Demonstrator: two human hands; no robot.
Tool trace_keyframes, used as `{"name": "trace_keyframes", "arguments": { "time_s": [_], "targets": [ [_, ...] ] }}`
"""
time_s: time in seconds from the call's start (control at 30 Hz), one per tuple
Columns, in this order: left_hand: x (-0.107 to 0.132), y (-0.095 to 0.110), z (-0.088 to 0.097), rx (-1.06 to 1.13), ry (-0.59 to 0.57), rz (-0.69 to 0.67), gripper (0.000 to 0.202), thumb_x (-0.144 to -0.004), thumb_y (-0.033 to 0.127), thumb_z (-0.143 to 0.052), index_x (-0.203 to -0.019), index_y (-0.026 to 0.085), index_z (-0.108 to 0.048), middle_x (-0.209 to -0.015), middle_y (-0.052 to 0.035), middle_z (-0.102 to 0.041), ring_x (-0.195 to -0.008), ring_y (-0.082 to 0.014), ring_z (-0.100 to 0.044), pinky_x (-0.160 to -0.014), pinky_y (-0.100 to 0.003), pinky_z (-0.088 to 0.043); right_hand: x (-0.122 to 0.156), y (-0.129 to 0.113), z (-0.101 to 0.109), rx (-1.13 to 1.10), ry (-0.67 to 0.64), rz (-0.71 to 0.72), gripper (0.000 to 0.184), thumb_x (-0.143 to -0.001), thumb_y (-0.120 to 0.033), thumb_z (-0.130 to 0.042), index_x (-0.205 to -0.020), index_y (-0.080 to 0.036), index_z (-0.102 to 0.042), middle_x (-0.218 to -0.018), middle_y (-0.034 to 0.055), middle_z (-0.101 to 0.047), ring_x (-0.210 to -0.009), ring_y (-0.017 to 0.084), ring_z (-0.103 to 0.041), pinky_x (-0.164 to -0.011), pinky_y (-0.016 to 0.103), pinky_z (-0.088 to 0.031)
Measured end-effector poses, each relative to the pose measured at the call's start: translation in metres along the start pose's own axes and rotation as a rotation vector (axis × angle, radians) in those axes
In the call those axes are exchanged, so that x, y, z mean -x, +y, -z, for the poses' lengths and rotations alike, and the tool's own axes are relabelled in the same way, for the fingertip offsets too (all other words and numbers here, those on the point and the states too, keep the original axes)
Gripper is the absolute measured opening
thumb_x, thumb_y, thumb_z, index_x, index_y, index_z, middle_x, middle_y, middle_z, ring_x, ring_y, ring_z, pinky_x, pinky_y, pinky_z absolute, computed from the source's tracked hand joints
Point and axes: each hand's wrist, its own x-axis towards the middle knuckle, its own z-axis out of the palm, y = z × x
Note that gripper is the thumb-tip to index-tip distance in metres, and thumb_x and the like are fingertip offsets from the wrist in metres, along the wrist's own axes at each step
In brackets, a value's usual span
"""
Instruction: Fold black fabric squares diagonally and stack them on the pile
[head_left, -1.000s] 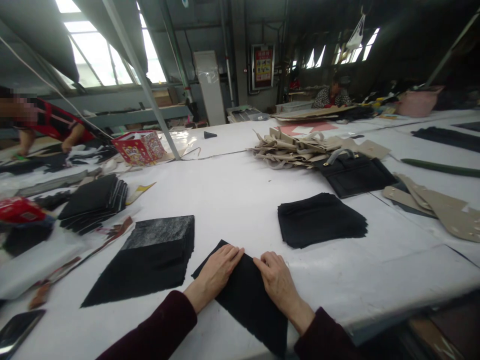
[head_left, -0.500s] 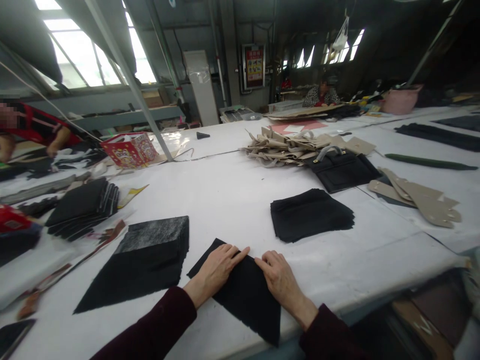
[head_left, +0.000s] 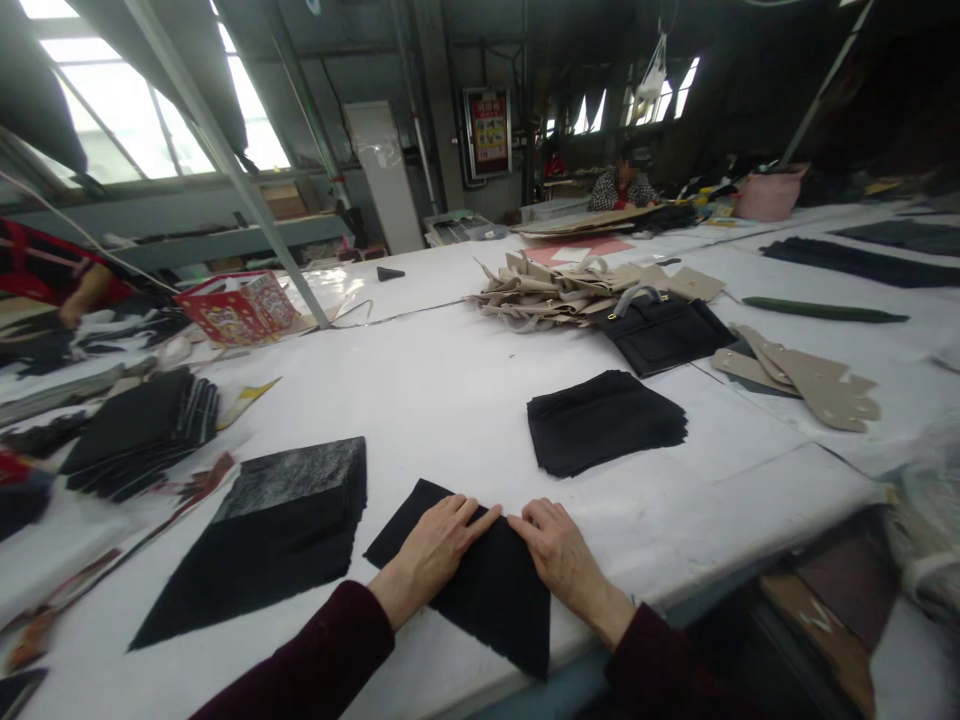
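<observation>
A black fabric piece (head_left: pixel 495 590) lies slanted at the table's near edge, one corner pointing toward me. My left hand (head_left: pixel 442 540) rests flat on its upper left part, index finger stretched along the top edge. Close by, my right hand (head_left: pixel 559 550) has its thumb and fingers pinched together at the upper right edge of the same fabric. The fingertips of both hands nearly meet. To the left lies a stack of black fabric pieces (head_left: pixel 277 540) with a grey fuzzy strip on top. Another black fabric stack (head_left: pixel 604 425) sits beyond my right hand.
Beige strap pieces (head_left: pixel 547 290) are heaped farther back, beside a black bag (head_left: pixel 664 330). More beige pieces (head_left: pixel 802 380) and a long green cucumber-like thing (head_left: pixel 825 309) lie right. A red box (head_left: pixel 236 308) stands by a slanted pole (head_left: pixel 240 180). Two people work across the table.
The view has shifted slightly, so most things sit farther left. My hands stay at the fabric's top edge, in nearly the same position on it.
</observation>
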Motion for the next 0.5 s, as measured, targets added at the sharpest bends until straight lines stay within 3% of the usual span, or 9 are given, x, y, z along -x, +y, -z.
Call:
{"name": "trace_keyframes", "arguments": {
  "time_s": [0.13,0.27,0.5],
  "targets": [
    [-0.002,0.008,0.003,-0.029,0.016,-0.002,0.06,-0.089,0.005,-0.043,-0.144,0.027,-0.035,-0.117,-0.007,-0.055,-0.104,-0.0232,-0.052,-0.095,-0.038,-0.043,0.005,0.002,0.004,-0.006,0.0,0.012,0.026,-0.094,-0.009,-0.043,-0.109,-0.019,-0.062,-0.091,0.0056,-0.053,-0.088,0.019,-0.044,-0.079,0.032,-0.034],
    [-0.004,0.011,0.001,0.042,0.027,-0.025,0.057,-0.089,0.004,-0.043,-0.143,0.022,-0.036,-0.125,-0.0071,-0.053,-0.109,-0.0213,-0.05,-0.098,-0.033,-0.042,0.01,0.005,0.007,-0.012,0.004,0.018,0.026,-0.095,-0.01,-0.042,-0.109,-0.018,-0.062,-0.09,0.0057,-0.052,-0.088,0.02,-0.044,-0.079,0.032,-0.034],
    [-0.011,0.023,0.004,-0.048,-0.005,-0.015,0.063,-0.09,0.006,-0.043,-0.146,0.03,-0.032,-0.107,-0.0058,-0.056,-0.094,-0.0232,-0.054,-0.084,-0.037,-0.046,0.014,0.008,0.01,0.015,-0.002,0.011,0.027,-0.095,-0.01,-0.043,-0.113,-0.018,-0.061,-0.09,0.0053,-0.053,-0.088,0.019,-0.044,-0.079,0.032,-0.034]
  ]
}}
